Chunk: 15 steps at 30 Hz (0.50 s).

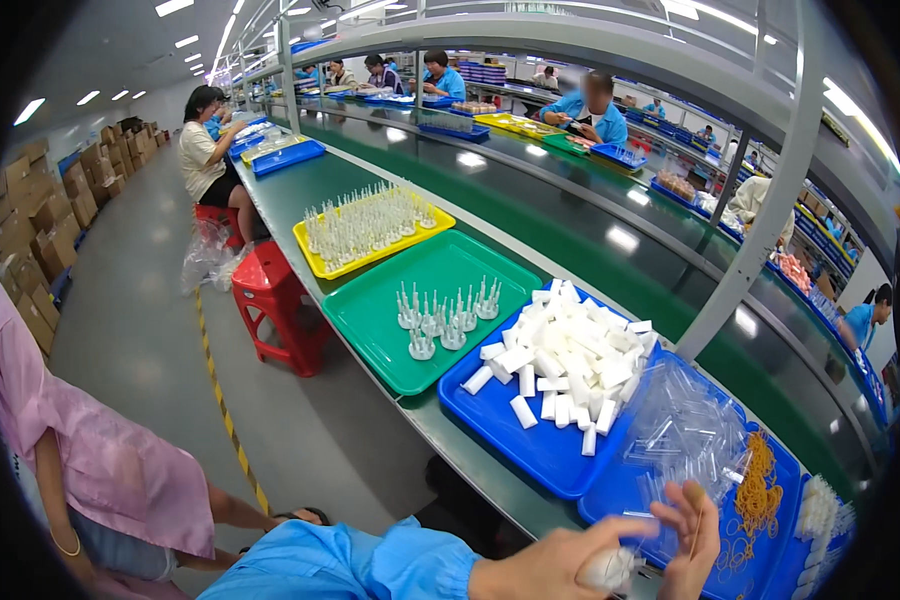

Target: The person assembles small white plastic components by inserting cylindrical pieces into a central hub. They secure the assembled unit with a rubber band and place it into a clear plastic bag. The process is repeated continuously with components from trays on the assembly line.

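My left hand (pixel 560 558), coming out of a blue sleeve, is closed around a small whitish, partly clear piece (pixel 610 570) at the lower edge. Its exact kind is blurred. Just to the right rises my right hand (pixel 692 545), fingers apart and partly bent; a thin line seems to cross them, too fine to identify. Beyond both hands, a blue tray (pixel 610 495) bears a heap of clear plastic tubes (pixel 685 420). Orange rubber bands (pixel 757 485) lie on the tray to the right of my right hand.
Another blue tray (pixel 510 440) holds white cylinders (pixel 570 350). Past it are a green tray (pixel 370 345) with several clear pronged pieces and a yellow tray (pixel 335 270) full of them. A person in pink (pixel 120 450) stands at left. A red stool (pixel 270 300) is beside the bench.
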{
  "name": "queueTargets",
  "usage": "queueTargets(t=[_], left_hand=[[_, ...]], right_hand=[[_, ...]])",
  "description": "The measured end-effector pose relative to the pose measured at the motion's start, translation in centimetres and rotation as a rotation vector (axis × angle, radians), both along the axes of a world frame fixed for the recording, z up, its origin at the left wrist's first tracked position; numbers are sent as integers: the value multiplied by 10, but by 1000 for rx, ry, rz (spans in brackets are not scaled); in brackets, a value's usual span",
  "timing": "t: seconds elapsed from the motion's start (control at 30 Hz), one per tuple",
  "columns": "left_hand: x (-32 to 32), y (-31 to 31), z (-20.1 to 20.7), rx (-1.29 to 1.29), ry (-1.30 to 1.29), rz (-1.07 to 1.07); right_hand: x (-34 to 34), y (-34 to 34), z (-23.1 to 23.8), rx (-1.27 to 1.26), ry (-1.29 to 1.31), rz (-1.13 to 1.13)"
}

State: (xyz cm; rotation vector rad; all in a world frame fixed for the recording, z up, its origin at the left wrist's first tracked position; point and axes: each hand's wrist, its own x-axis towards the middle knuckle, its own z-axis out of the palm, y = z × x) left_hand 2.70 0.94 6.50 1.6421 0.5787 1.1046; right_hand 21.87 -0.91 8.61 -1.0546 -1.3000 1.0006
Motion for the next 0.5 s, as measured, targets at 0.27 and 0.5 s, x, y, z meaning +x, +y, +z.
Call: queueTargets(t=[0.27, 0.5], left_hand=[[-12, 22, -3, 101, 110, -57], [-14, 36, -45, -988, -172, -746]], right_hand=[[-3, -12, 26, 268, -1149, 61], [-25, -21, 60, 511, -706, 595]])
